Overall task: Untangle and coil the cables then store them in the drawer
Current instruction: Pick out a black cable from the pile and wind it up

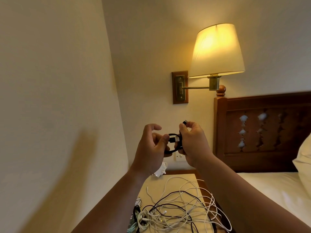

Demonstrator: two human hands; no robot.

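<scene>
Head view: my left hand (151, 148) and right hand (191, 142) both grip a small black cable coil (173, 140), held up above the tabletop (158, 182). White and black cables (176, 211) lie tangled on it.

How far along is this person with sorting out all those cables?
Early on. Nothing looks stored yet, and no drawer shows in this view. In hand: a black cable, wound into a small coil, is held between the left hand and the right hand, which pinches one plug end. Left: the tangle of white and black cables on the bedside table needs separating, coiling and putting away.
</scene>
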